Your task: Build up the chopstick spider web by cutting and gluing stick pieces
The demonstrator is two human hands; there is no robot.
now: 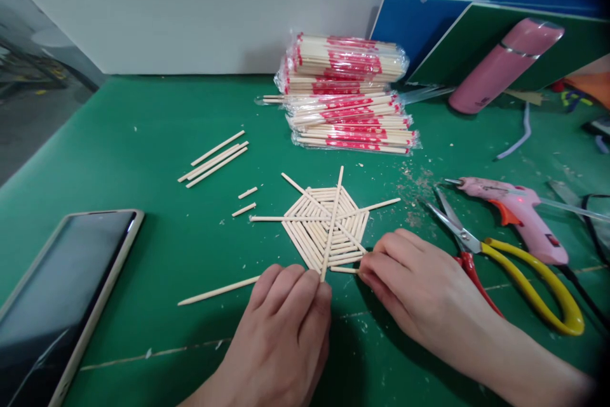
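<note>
A spider-web shape of cut wooden chopsticks (309,232) lies flat on the green table, with several spokes sticking out past its rings. My left hand (288,324) is closed at the web's near edge, around the lower end of one spoke; its fingertips are partly hidden. From under its left side a long chopstick (214,291) reaches out, and whether the hand touches it I cannot tell. At the web's lower right, my right hand (410,286) pinches a short chopstick piece (344,270), close to a spoke's end.
Loose chopsticks (216,162) and two short pieces (244,210) lie left of the web. Wrapped chopstick packs (352,121) are stacked behind. Scissors (469,242), yellow-handled, and a pink glue gun (517,204) lie right; a pink flask (505,67) stands behind them. A phone (71,293) lies left.
</note>
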